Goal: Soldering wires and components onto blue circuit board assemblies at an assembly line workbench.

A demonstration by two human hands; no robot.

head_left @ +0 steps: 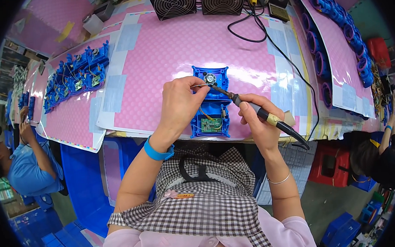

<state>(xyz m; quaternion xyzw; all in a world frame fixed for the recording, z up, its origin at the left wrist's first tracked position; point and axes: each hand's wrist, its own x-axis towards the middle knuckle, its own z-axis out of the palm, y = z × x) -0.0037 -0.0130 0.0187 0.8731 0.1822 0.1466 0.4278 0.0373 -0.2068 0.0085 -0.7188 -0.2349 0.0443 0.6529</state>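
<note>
In front of me lies an opened blue plastic housing in two halves. Its far half carries a small round speaker; a green circuit board sits in the near half, with thin coloured wires beside it. My left hand pinches a thin silvery wire that reaches toward the speaker's edge. In my right hand is a soldering iron, held like a pen. Its tip points at the speaker's near edge, close to the wire's end; whether they touch, I cannot tell.
Two black fans stand at the far edge. A black cable runs down the right side. Rows of blue housings with boards lie left; more blue parts line a rack at right. Other people work on both sides.
</note>
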